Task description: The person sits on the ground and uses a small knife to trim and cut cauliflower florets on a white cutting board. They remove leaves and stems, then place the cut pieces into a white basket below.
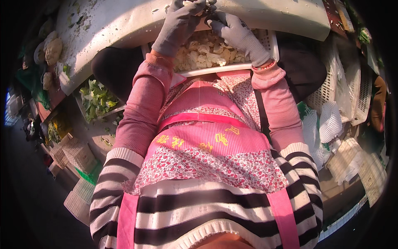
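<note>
My left hand (185, 23), in a grey knit glove, is raised at the top edge of the view. Its fingers are curled around a whitish piece of cauliflower (189, 3), partly hidden by the glove and cut off by the frame. Close beside it is my right hand (234, 32), gloved the same way with dark fingertips. Its fingers are bent towards the left hand, and whatever they may hold is hidden. Beneath both hands, a white plastic crate (217, 69) rests at my lap, filled with cut cauliflower florets (211, 51).
A white table (124, 29) scattered with leaf scraps curves ahead. Whole cauliflower heads (53, 51) lie at the far left. A container of green leaves (98, 99) stands below them. White perforated crates (329, 84) and foam netting (330, 121) are on the right.
</note>
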### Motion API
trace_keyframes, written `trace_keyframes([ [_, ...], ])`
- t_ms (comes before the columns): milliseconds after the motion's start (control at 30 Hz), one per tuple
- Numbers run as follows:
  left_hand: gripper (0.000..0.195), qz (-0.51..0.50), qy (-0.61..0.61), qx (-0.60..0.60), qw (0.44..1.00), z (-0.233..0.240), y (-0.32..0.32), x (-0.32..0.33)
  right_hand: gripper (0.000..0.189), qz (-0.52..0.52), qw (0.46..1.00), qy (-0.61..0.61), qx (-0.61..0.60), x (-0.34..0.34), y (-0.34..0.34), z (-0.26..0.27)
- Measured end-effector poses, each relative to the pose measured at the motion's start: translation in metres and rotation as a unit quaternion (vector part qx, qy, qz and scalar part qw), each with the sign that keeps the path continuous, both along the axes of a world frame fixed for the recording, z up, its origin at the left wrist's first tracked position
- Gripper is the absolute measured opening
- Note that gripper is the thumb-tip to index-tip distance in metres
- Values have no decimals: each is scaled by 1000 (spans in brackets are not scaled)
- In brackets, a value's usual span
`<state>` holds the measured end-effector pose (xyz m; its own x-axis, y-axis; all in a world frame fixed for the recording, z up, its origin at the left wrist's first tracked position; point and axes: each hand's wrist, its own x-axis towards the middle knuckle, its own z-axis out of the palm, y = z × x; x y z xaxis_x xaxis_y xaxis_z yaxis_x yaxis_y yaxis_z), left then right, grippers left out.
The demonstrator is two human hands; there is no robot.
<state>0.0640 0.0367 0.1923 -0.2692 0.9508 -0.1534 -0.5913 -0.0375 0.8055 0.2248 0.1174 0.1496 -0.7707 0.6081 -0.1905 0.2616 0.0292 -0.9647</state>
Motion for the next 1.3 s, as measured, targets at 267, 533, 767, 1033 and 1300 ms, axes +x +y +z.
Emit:
trace_keyframes([
  [267,60,-64,645,-61,759,-52,-92,-19,38,34,992,-81,-87,69,33,48],
  [533,35,-407,517,-433,616,-207,-85,10,23,-134,990,44,30,98,118,125],
  [767,92,-198,547,-283,763,-246,-16,107,33,-228,969,87,-40,78,135,99],
  [1033,49,-230,591,-139,761,-153,36,87,37,-202,972,-22,-119,62,132,105],
  [1300,26,170,555,-131,804,29,117,-119,26,-152,987,-2,-49,27,126,77],
])
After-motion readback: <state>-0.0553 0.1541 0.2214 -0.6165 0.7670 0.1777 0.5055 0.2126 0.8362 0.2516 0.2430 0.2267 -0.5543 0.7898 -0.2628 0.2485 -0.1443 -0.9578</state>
